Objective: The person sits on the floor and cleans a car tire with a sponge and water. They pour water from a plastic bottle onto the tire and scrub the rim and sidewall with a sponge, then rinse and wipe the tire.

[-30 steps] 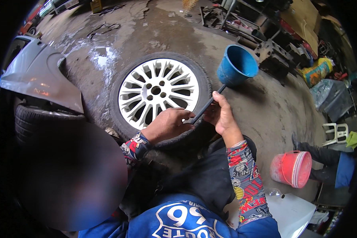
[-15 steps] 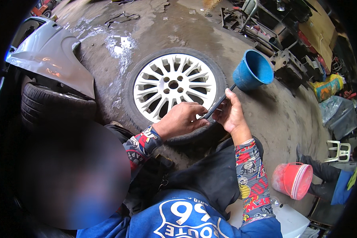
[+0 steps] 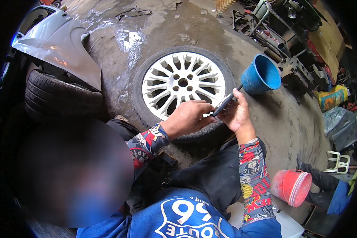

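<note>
Stained concrete floor, two hands above a white wheel

Worn concrete floor (image 3: 194, 29) spread across the upper middle of the frame, with a glossy wet patch (image 3: 131, 41) left of centre. Near the middle, the left hand (image 3: 189, 118) reached in from the left, back upward, wrist roughly straight, thumb and forefinger bent around the near end of a slim dark object (image 3: 226, 103). I could not tell whether they pinched it. The right hand (image 3: 238, 115) came up from below, palm turned inward, its thumb and fingers pressed on that object, which slanted up toward the right. Patterned sleeves (image 3: 253, 180) covered both forearms.

Beneath and beyond the hands lay the white-spoked wheel (image 3: 173, 84) on its side, its tyre partly hidden by the left hand. Dark trousers (image 3: 210, 170) crowded the space below. Bare concrete opened above the wheel and right of the right wrist.

A blue bucket (image 3: 261, 75) stood just beyond the object's upper end, closing off that side. Farther right sat a metal block (image 3: 297, 73) and a yellow sack (image 3: 332, 97); at lower right, a red pail (image 3: 291, 188) near another person's legs. A grey car panel (image 3: 63, 43) and a loose tyre (image 3: 63, 97) filled the left.
</note>
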### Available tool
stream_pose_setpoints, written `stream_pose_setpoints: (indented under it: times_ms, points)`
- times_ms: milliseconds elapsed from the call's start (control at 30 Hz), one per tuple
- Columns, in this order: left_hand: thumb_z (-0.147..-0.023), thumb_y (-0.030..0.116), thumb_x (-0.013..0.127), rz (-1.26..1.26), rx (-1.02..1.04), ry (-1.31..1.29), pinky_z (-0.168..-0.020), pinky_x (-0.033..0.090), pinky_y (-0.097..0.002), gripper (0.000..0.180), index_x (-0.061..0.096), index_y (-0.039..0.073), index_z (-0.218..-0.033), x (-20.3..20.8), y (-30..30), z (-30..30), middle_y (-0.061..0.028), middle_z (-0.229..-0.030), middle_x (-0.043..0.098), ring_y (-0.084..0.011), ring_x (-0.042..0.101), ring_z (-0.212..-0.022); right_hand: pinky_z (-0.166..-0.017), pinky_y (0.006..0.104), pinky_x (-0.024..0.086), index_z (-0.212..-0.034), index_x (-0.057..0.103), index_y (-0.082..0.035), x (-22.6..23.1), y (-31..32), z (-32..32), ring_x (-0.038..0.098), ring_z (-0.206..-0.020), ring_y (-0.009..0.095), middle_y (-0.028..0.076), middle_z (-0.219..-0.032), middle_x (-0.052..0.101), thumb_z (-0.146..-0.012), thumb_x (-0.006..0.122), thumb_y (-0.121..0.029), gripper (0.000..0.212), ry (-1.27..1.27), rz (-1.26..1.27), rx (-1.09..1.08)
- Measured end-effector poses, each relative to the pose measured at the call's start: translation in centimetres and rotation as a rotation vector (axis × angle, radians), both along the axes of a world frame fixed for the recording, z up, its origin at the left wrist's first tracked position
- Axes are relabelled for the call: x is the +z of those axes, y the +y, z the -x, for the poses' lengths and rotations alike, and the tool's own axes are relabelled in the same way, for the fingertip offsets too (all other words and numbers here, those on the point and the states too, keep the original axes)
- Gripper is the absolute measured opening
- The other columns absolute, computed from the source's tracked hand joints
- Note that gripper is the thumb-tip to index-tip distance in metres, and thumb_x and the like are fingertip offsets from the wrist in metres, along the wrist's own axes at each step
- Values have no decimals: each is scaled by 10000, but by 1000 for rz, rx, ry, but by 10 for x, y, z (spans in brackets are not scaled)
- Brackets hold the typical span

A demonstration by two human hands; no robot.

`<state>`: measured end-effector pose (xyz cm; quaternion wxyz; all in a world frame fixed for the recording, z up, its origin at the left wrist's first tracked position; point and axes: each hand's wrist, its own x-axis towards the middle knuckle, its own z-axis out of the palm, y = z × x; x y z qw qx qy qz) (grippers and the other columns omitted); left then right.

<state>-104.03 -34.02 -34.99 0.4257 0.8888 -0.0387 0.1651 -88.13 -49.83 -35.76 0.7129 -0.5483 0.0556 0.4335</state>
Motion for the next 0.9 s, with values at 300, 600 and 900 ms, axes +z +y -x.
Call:
stream_pose_setpoints:
  times_ms: [300, 600, 900]
  points:
    - [-931, 249, 763, -49, 93, -55, -674, 551, -422, 274, 715, 59, -1123, 0, -4, -3, -145, -887, 700, -326, 710, -794, -839, 395, 525, -1289, 578, -2, -2, -4, -7, 625, -987, 245, 117, -1148, 632, -832, 681, -666, 813, 73, -33, -13]
    - [-936, 248, 748, -31, 66, -84, -688, 557, -436, 272, 715, 45, -1114, -4, -8, -11, -161, -897, 699, -351, 707, -814, -784, 390, 526, -1181, 614, -30, -1, -8, -9, 619, -938, 244, 115, -1065, 652, -833, 680, -675, 735, 62, 1, -117]
    - [-928, 185, 746, 74, 97, -109, -680, 561, -418, 217, 720, 18, -1064, -3, -16, -25, -172, -853, 711, -361, 703, -778, -783, 393, 473, -1011, 647, -189, 5, -21, -12, 620, -918, 208, 1, -935, 645, -825, 710, -713, 559, -17, -55, -205]
